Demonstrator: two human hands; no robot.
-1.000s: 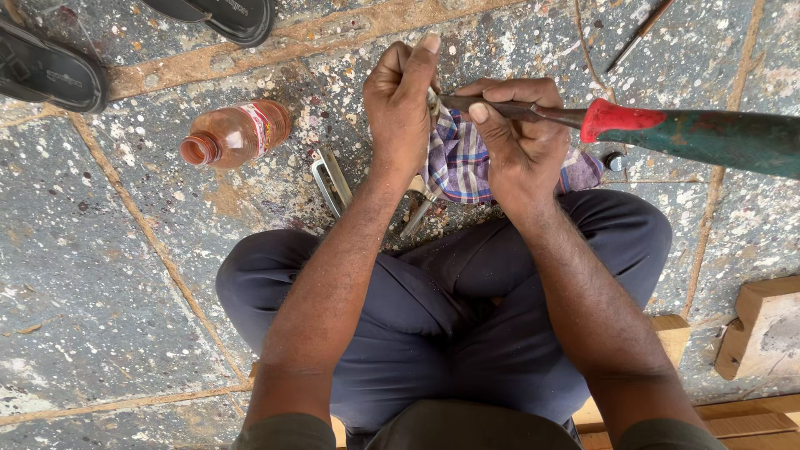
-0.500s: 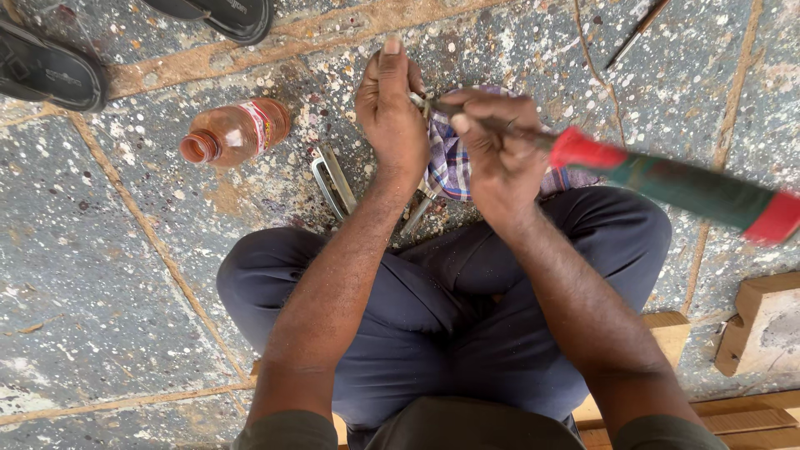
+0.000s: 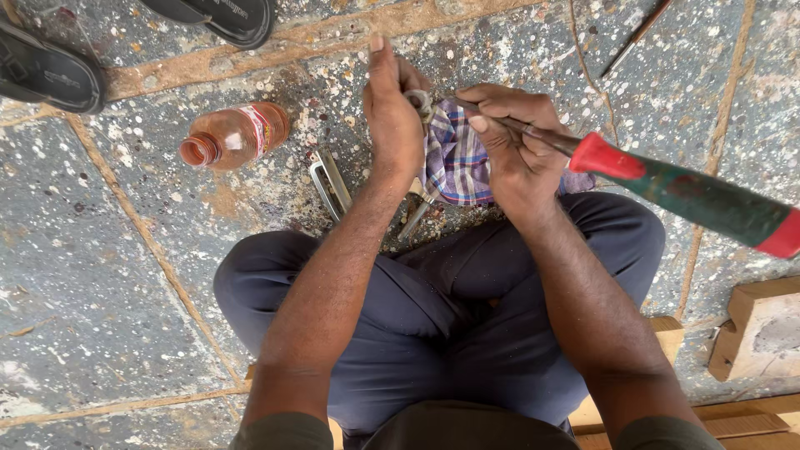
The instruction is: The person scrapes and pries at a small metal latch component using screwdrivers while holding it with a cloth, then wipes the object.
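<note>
Floor-level workshop (paint-spattered stone floor (image 3: pixel 108 275), wooden blocks (image 3: pixel 762 329)).
</note>
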